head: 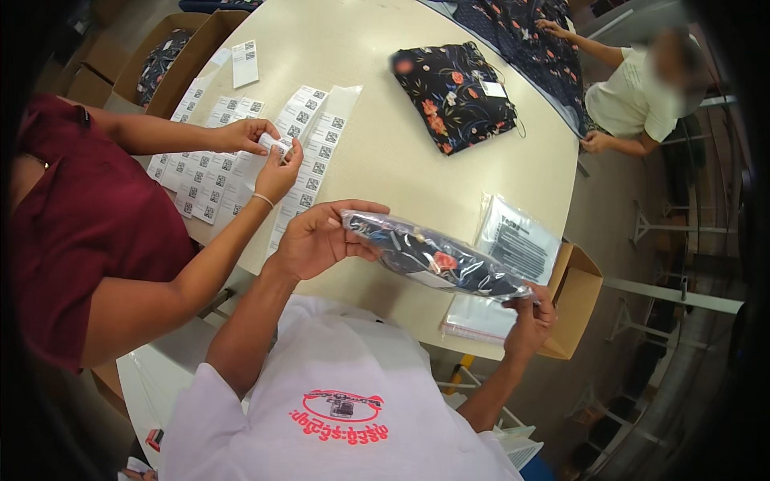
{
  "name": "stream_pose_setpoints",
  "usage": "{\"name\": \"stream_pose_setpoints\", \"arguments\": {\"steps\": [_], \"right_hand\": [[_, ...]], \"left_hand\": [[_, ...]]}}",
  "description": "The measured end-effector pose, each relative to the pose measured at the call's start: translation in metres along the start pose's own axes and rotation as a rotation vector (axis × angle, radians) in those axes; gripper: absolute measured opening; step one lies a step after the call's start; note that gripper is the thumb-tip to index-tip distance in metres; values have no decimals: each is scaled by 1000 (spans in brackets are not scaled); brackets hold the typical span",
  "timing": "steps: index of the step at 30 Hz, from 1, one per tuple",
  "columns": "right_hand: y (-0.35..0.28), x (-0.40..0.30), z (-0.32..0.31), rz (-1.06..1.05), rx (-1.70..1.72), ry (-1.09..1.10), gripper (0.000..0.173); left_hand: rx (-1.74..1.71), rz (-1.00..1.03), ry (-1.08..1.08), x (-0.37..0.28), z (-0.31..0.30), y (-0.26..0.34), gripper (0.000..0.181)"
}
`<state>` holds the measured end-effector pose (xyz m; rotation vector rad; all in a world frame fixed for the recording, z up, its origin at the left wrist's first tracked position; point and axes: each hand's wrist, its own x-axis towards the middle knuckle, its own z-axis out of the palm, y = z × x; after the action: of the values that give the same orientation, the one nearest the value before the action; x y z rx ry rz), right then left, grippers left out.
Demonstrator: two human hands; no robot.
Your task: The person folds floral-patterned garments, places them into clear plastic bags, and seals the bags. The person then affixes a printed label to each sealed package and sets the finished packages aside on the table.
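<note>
Between my hands, above the table [373,108], I hold a clear plastic bag [445,258] with a folded dark floral garment inside. My left hand [328,237] grips the bag's left end, thumb up and palm towards me. At the other end, my right hand [532,321] pinches the bag's corner. A white tag or label shows faintly through the plastic near the lower edge. Partly behind the bag lies a stack of clear plastic bags [520,234] printed with dark text. More flat clear bags [478,318] lie nearer me, beside my right hand.
A folded floral garment [454,99] with a white tag lies across the table. Sheets of code labels [316,162] spread at left, where a co-worker in maroon [108,228] handles one. Another person [631,90] handles floral fabric [523,36]. Cardboard boxes stand left and right [574,300].
</note>
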<state>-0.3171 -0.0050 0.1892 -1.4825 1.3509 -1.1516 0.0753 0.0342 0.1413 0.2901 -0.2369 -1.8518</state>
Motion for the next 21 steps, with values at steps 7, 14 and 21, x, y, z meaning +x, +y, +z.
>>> {"name": "stream_pose_setpoints", "arguments": {"steps": [7,14,21], "right_hand": [[-48,79,29,-112,-31,13,16],[-121,206,137,-336,38,-53,19],[-127,367,259,-151,294,-195,30]], "left_hand": [[525,246,211,51,15,33,25],[825,570,410,111,76,192,20],[1349,990,528,208,91,336,37]]}}
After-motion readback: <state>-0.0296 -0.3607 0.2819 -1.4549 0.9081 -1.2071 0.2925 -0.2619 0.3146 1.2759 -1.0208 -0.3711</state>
